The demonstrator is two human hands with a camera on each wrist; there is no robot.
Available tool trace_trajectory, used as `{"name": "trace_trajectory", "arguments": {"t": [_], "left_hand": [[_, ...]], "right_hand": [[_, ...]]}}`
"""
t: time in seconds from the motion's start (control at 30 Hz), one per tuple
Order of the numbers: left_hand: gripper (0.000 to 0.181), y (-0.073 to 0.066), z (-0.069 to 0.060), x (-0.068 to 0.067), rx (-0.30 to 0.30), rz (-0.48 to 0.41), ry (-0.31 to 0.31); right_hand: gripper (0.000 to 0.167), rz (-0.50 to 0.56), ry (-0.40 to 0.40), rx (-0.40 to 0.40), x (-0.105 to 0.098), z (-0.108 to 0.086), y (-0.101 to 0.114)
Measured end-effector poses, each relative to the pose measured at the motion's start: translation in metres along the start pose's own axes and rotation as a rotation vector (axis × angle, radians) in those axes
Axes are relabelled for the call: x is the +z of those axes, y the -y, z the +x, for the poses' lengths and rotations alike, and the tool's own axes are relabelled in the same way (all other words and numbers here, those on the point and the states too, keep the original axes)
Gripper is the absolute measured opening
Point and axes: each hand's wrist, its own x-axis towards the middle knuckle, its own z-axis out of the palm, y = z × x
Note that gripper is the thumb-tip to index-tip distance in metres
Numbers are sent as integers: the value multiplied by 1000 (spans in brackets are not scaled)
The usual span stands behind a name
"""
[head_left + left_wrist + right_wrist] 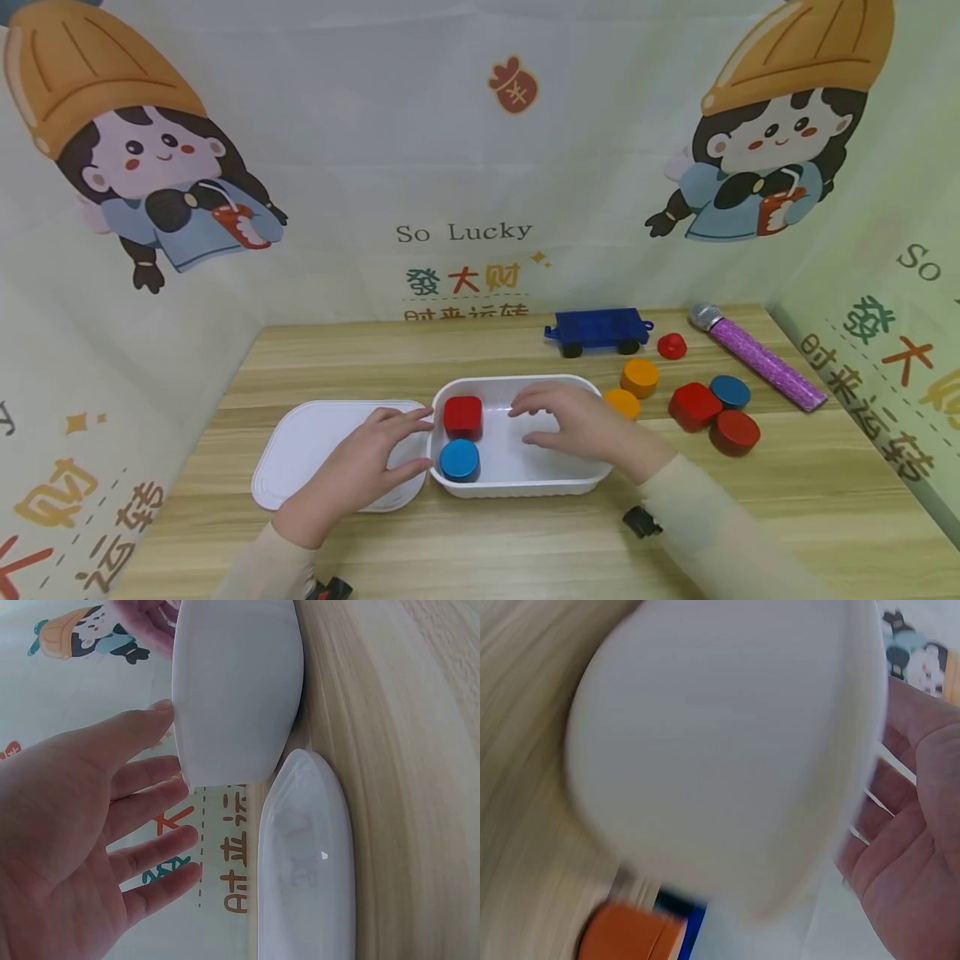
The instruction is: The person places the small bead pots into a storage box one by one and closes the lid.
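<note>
The white oblong plastic box sits on the wooden desk. The left hand, by its left rim, and the right hand, over its right end, have fingers apart, gripping nothing. Probably light, stiff and slick, it is best held by both ends.

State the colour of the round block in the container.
The round block is blue, clearest in the head view.

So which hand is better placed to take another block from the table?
Probably the right hand: it is at the right end of the white box, near the orange blocks; the left hand is farther off, by the white lid.
</note>
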Motion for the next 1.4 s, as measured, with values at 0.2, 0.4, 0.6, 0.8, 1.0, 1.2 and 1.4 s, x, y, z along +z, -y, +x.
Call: {"name": "trace_trajectory", "arguments": {"t": [0.2,0.4,0.6,0.8,1.0,1.2,1.4], "left_hand": [[54,0,0,0,7,-7,-5],[54,1,-1,-1,9,0,-5],[52,2,-2,0,17,14,-16],[53,1,0,-1,12,14,-6],[53,0,1,-1,2,4,14],[53,1,0,-2,-12,-4,22],[53,2,0,-1,-20,-9,23]], "right_hand": [[32,13,-95,62,-18,-27,-30],[30,-20,-145,148,-35,-49,-54],[32,-5,-173,171,-39,-65,-80],[36,-58,-173,176,-38,-75,-95],[37,-100,-142,201,-40,-77,-96],[39,-124,-110,224,-40,-73,-96],[42,-146,-102,205,-38,-73,-99]]}}
